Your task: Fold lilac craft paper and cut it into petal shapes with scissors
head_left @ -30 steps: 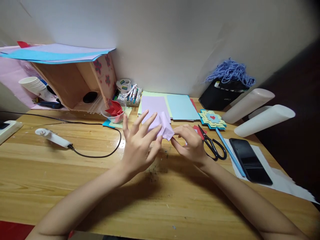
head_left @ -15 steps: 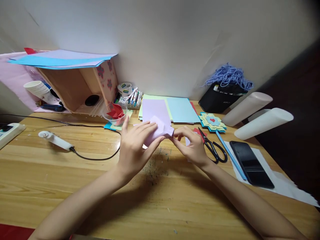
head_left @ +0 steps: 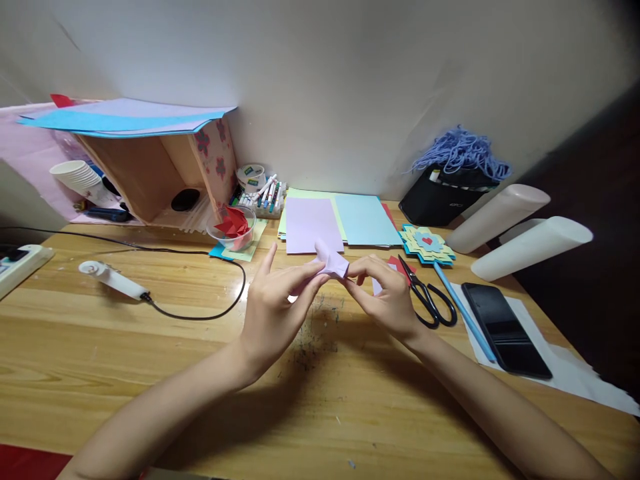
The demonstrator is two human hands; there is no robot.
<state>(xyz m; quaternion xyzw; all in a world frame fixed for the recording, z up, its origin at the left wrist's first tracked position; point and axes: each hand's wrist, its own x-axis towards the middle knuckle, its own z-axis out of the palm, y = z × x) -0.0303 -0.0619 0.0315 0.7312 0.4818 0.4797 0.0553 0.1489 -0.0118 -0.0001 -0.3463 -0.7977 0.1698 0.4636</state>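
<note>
You hold the folded lilac paper piece [head_left: 335,264] between your two hands, around the middle of the pale wooden tabletop [head_left: 130,363]. Your left hand [head_left: 273,299] pinches its left side between thumb and index finger, one outer finger raised away; your right hand [head_left: 386,293] has its thumb and index finger closed on the right edge. A rounded fold at the piece's far edge overlaps, in view, the near edge of the flat lilac rectangular sheet [head_left: 314,223]; whether the two touch is hard to tell. Just beside your right hand lie the black-handled metal scissors [head_left: 417,282], tips pointing away, so sideways room is tight there. Left of you, the looped thin black cord [head_left: 200,317] curves near your left hand, with the white plastic wand-shaped tool [head_left: 113,279] well apart. Your widest room is the wood between your forearms
</note>
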